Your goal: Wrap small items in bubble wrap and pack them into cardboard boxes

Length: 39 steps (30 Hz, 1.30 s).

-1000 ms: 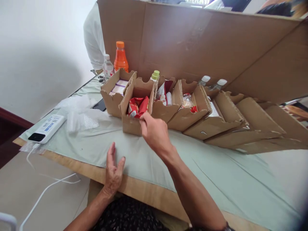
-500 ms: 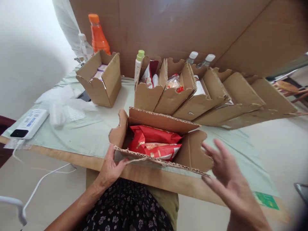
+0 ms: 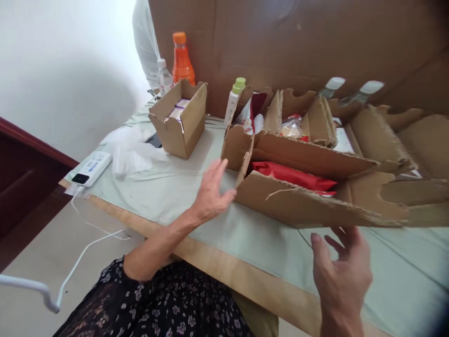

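An open cardboard box (image 3: 315, 206) with red snack packets (image 3: 291, 174) inside lies lengthwise in front of me on the pale green tablecloth (image 3: 168, 187). My left hand (image 3: 210, 192) is at the box's left end, fingers spread, thumb close to the corner. My right hand (image 3: 342, 276) is below the box's front wall, palm up, fingers apart and reaching to its lower edge. Neither hand is wrapped round anything.
A row of open cardboard boxes (image 3: 238, 140) with packets stands behind, and one separate box (image 3: 178, 119) sits at the left. An orange bottle (image 3: 182, 58), a green-capped bottle (image 3: 234, 98), a white power bank (image 3: 91, 167) and plastic wrap (image 3: 131, 157) are nearby. A tall cardboard wall (image 3: 298, 42) backs the table; a person in white (image 3: 143, 37) is beyond it.
The box of red packets came out of the row to the table's front and has shifted right. My left hand let go of its near corner; my right hand dropped beneath its front wall.
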### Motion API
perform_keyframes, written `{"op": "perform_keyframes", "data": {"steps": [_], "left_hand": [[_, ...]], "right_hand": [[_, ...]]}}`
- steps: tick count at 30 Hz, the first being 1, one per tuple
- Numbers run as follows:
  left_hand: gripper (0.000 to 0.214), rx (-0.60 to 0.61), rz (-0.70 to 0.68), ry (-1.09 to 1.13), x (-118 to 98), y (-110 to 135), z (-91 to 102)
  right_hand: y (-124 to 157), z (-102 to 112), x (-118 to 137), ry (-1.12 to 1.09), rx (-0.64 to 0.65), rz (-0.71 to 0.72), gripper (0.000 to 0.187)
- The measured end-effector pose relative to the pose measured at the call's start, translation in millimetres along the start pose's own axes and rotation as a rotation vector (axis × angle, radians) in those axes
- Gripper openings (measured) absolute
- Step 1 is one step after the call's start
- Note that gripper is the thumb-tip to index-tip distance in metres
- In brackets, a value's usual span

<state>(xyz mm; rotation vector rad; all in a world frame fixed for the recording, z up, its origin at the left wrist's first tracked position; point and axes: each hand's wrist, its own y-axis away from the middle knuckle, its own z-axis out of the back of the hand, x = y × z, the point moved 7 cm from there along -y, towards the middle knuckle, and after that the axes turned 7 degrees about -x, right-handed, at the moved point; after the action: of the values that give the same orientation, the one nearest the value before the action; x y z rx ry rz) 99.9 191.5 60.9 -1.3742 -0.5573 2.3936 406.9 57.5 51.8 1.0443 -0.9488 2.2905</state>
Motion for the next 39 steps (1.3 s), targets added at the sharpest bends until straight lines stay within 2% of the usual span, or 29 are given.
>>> {"op": "perform_keyframes", "data": {"steps": [2, 3, 6, 8, 10, 12, 14, 16, 19, 20, 21, 22, 24, 25, 29, 32, 34, 36, 39], "left_hand": [[0.061, -0.195, -0.050, -0.234, 22.8, -4.1, 49.2], [0.058, -0.287, -0.033, -0.349, 38.9, -5.8, 77.0], [0.067, -0.490, 0.119, -0.592, 92.3, -19.8, 154.8], [0.058, -0.502, 0.209, -0.632, 119.8, -38.1, 185.5], [0.029, -0.478, 0.256, -0.613, 130.7, -54.4, 196.8], [0.009, -0.447, 0.188, -0.589, 115.6, -59.9, 189.7], [0.010, -0.396, 0.009, -0.575, 75.6, -47.9, 166.5], [0.010, -0.277, -0.179, -0.543, 24.6, -19.2, 130.8], [0.020, -0.018, -0.420, -0.393, -49.0, 36.2, 73.1], [0.021, 0.067, -0.465, -0.340, -66.6, 52.0, 57.6], [0.022, 0.134, -0.497, -0.290, -79.5, 64.5, 45.9], [0.022, 0.191, -0.508, -0.254, -86.6, 73.2, 37.1], [0.020, 0.272, -0.461, -0.224, -83.1, 78.7, 28.6], [0.019, 0.305, -0.406, -0.223, -73.9, 77.0, 27.8], [0.012, 0.420, -0.091, -0.194, -23.7, 61.4, 40.0], [0.013, 0.547, 0.157, -0.052, -1.2, 55.5, 47.2], [0.018, 0.632, 0.272, 0.018, 5.9, 55.5, 44.3], [0.022, 0.630, 0.285, -0.048, 11.3, 54.3, 39.2], [0.047, 0.418, 0.140, -0.329, 13.2, 52.7, 36.9]], "right_hand": [[16.6, 3.6, -14.2, 0.043, 0.024, -0.095, 0.081], [26.3, 6.1, -21.9, 0.067, 0.037, -0.141, 0.078], [51.2, 12.9, -33.9, 0.112, 0.051, -0.163, 0.057], [61.3, 13.0, -30.8, 0.092, 0.061, -0.101, 0.043], [68.2, 7.1, -21.2, 0.052, 0.106, -0.025, 0.034], [73.6, -2.3, -3.9, 0.029, 0.166, 0.078, 0.028], [78.8, -13.8, 21.4, 0.001, 0.239, 0.203, 0.023], [84.0, -24.4, 53.7, -0.059, 0.292, 0.351, 0.029], [91.3, -38.6, 101.1, -0.151, 0.336, 0.572, 0.073], [93.3, -43.8, 112.2, -0.161, 0.354, 0.625, 0.081], [94.8, -48.5, 119.8, -0.166, 0.374, 0.660, 0.078], [95.4, -52.2, 123.7, -0.172, 0.396, 0.670, 0.065], [93.5, -54.3, 121.1, -0.198, 0.437, 0.606, 0.030], [90.8, -52.0, 115.4, -0.217, 0.447, 0.527, 0.021], [80.2, -29.6, 79.5, -0.258, 0.449, 0.107, 0.016], [74.7, -16.0, 56.0, -0.282, 0.410, -0.072, 0.020], [71.5, -16.4, 38.6, -0.259, 0.403, -0.126, 0.025], [67.8, -19.6, 19.5, -0.139, 0.390, -0.115, 0.033], [61.3, -15.3, 2.7, 0.158, 0.245, 0.044, 0.056]]}}
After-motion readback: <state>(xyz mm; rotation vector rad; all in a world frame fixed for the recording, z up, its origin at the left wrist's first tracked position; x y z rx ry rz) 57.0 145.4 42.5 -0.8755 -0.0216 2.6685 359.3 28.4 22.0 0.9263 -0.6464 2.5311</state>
